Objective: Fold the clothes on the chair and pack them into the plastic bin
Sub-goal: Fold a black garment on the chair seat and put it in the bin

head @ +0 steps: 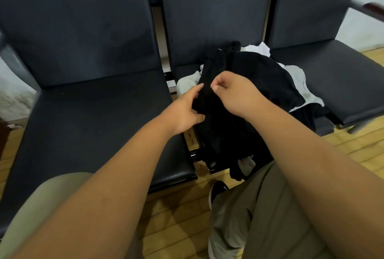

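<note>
Both hands grip one black garment [245, 84]: left hand [185, 113] at nine o'clock, right hand [234, 92] at three.

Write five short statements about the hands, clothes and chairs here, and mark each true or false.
1. The left hand and the right hand both hold the black garment. True.
2. The clothes lie on the leftmost chair. False: they lie on the middle chair.
3. A white garment lies beneath the black garment. True.
4. The plastic bin stands beside the chairs. False: no bin is in view.
5. The right hand lies flat and open. False: its fingers pinch the black cloth.
</note>
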{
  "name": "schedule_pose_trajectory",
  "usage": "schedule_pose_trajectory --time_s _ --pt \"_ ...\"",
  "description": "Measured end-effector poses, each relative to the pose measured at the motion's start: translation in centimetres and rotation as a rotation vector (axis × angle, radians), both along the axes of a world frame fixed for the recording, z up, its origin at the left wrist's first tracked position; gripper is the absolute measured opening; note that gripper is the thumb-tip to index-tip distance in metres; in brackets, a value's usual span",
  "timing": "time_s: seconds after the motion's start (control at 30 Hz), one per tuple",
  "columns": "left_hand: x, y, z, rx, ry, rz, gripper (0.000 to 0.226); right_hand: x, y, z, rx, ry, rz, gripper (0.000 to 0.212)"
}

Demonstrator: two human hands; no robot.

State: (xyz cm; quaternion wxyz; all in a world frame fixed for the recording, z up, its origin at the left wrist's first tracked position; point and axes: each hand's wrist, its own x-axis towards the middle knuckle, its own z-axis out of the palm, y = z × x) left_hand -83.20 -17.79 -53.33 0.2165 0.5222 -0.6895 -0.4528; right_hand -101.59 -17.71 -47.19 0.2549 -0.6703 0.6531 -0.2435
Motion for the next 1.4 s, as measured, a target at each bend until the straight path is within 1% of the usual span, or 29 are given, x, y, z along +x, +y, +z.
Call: schedule_pose_trajectory --time_s 0.07,0.1,0.17,0.23,0.27,0.33,0.37,0.4,0.47,0.53,0.57,0.6,0.63,0.7,0.77,0.87,0.93,0.97,1.0,1.07,1.17,1.2,1.23,1.3,1.33,1.4 --pt "0.0 0.0 0.5 -0.040 0.076 -0.008 0.092 0.3 0.6 0.7 -0.045 -0.141 -0.022 0.010" --pt "0.0 0.1 0.7 -0.060 0.133 0.003 0.083 0.5 0.9 1.1 -0.063 -0.193 -0.030 0.009" --pt "0.2 0.1 1.0 -0.097 0.223 0.061 0.054 0.7 1.1 1.6 -0.105 -0.259 -0.026 0.009" --pt "0.7 0.1 1.4 -0.192 0.193 0.140 0.025 1.0 1.2 2.0 -0.122 -0.309 -0.007 0.010" --pt "0.9 0.3 1.8 -0.234 0.185 0.174 0.018 1.1 1.2 2.1 -0.124 -0.333 0.003 0.011" --pt "1.3 0.5 2.8 -0.244 0.244 0.226 0.020 1.3 1.1 2.2 -0.133 -0.364 0.011 0.013" --pt "1.4 0.6 3.4 -0.203 0.294 0.249 0.020 1.4 1.0 2.2 -0.142 -0.374 0.006 0.013" --pt "1.6 0.8 4.0 -0.129 0.341 0.260 0.021 1.5 0.9 2.1 -0.151 -0.393 -0.004 0.014" --pt "1.9 1.0 4.5 0.087 0.420 0.221 0.025 1.5 0.8 2.1 -0.153 -0.474 -0.030 0.016" --pt "2.1 1.1 4.5 0.281 0.410 0.107 0.044 1.5 0.7 2.1 -0.143 -0.587 -0.049 0.020" --pt "2.1 1.1 4.2 0.338 0.390 0.048 0.053 1.5 0.7 2.2 -0.129 -0.662 -0.055 0.023" --pt "1.9 1.2 3.8 0.365 0.371 0.008 0.056 1.4 0.7 2.3 -0.104 -0.750 -0.059 0.027" --pt "1.7 1.2 3.5 0.361 0.347 0.005 0.054 1.4 0.7 2.4 -0.071 -0.838 -0.061 0.031" --pt "1.5 0.8 3.1 0.297 0.338 0.074 0.042 1.3 0.4 2.6 -0.029 -0.978 -0.059 0.040" --pt "1.6 0.4 3.3 0.264 0.433 0.171 0.031 1.0 0.2 2.8 -0.019 -1.090 -0.049 0.048" --pt "2.3 0.3 4.8 0.252 0.651 0.315 0.029 0.6 0.1 3.2 -0.009 -1.190 -0.032 0.054" --pt "3.1 0.5 6.0 0.206 0.725 0.380 0.027 0.7 0.0 3.5 0.001 -1.155 -0.052 0.053" --pt "3.6 0.7 6.7 0.190 0.753 0.400 0.028 0.9 0.0 3.6 0.006 -1.090 -0.067 0.050" --pt "4.2 1.0 7.4 0.176 0.781 0.416 0.029 1.2 0.0 3.6 0.013 -0.992 -0.083 0.047" --pt "5.4 1.7 8.5 0.134 0.810 0.415 0.033 2.1 0.0 3.3 0.025 -0.739 -0.091 0.038" --pt "7.7 3.0 9.6 0.068 0.741 0.327 0.038 3.4 0.1 2.6 0.048 -0.353 0.004 0.023" --pt "8.5 3.5 9.9 0.058 0.713 0.289 0.039 3.9 0.3 2.5 0.055 -0.265 0.066 0.021" --pt "9.4 4.1 10.2 0.055 0.686 0.252 0.042 4.6 0.4 2.6 0.047 -0.213 0.126 0.021" --pt "11.1 5.4 10.9 0.052 0.612 0.179 0.049 5.8 0.6 2.9 -0.015 -0.199 0.190 0.021" --pt "12.0 6.1 11.2 0.054 0.576 0.141 0.051 6.5 0.7 3.0 -0.044 -0.220 0.226 0.029" --pt "13.6 7.7 11.7 0.074 0.539 0.082 0.056 7.9 1.3 3.2 -0.028 -0.284 0.385 0.064"
